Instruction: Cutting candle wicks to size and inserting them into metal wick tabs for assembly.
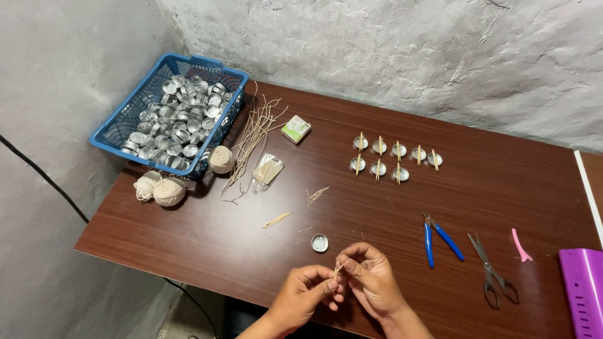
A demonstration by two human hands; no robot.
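Your left hand (306,290) and right hand (370,276) meet at the near edge of the dark brown wooden table (207,242), fingertips pinched narrow together on a short pale wick piece (338,270). The single small round aluminium cup (320,243) sits just beyond your hands, apart from them, and serves as the landmark here. Right of that cup lie the blue-handled pliers (440,238), then the grey metal scissors (493,270), with bare tabletop between. Far left of the cup the blue plastic basket of cups (113,135) overhangs the table's back corner. Beyond the cup, towards the wall, stand two rows of cups with sticks across them (396,160). Around the cup itself the surface lies open.
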